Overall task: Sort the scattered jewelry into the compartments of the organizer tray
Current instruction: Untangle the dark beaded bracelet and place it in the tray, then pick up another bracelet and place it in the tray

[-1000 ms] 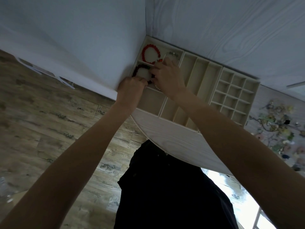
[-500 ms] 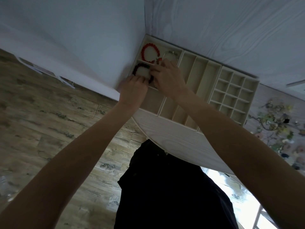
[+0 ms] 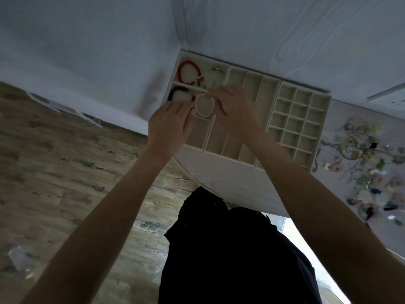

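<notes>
While both hands reach over the cream, felt-lined organizer tray, a pale pink beaded bracelet hangs stretched between them: the left hand pinches its left side, the right hand pinches its right. It sits above the tray's left compartments, beside a dark red beaded bracelet.

dim, cool, bluish cast; brightest patch at lower right edge; soft overall focus; motion blur on jewelry pile; wide-angle bending along tabletop edges.
</notes>
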Demonstrator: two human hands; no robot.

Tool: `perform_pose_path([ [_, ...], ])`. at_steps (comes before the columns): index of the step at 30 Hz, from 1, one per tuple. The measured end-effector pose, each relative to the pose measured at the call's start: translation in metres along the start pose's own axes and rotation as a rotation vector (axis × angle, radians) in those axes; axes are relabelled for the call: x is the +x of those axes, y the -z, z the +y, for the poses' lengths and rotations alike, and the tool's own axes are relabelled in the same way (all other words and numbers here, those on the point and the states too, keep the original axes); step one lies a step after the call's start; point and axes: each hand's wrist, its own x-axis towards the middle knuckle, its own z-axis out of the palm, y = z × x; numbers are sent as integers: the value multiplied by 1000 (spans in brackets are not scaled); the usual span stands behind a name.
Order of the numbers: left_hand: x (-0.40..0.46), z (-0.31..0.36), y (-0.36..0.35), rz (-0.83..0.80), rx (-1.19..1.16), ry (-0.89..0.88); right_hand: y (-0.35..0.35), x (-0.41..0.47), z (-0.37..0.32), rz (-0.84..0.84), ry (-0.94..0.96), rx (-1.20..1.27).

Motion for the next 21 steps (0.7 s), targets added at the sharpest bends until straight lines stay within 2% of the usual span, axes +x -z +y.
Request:
perform_pose_path([
  [2, -4, 19, 12, 72, -100, 75, 30, -31, 0, 38, -150, 75],
  [6, -9, 84, 11, 62, -377, 185, 83, -115, 13, 186, -347, -30],
  [10, -11, 175, -12, -71, -464, -54, 129, -204, 36, 248, -494, -175],
  [14, -15, 274, -51, -264, -509, -322, 177, -296, 74, 217, -661, -267],
  [18, -23, 352, -94, -597, -397, -387, 205, -363, 111, 175, -796, -294],
  [21, -33, 388, -118, -662, -323, -418, 212, -396, 139, 69, -832, -283],
])
